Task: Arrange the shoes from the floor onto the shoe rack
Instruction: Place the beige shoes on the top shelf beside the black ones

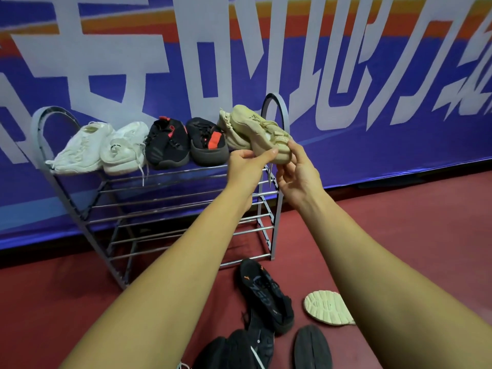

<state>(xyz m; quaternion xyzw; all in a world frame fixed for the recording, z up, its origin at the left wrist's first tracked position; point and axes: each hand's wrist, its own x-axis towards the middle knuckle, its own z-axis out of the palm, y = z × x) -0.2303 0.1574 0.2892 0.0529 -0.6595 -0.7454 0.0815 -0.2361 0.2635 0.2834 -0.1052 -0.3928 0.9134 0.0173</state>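
The left hand (246,165) and the right hand (298,174) are close together, and both hold 1 tan shoe (266,134) at the right end of the shoe rack's (170,179) top shelf. It touches another tan shoe (230,130), beside 2 black and red shoes (186,142) and 2 white shoes (106,147). Black shoes (263,291) lie on the red floor (399,235).

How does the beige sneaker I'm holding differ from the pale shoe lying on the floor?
The beige knit sneaker is held by the left hand and right hand at the metal rack's top tier, upper showing. The pale overturned shoe lies on the red floor, untouched, tread up. Both look pale cream-beige.
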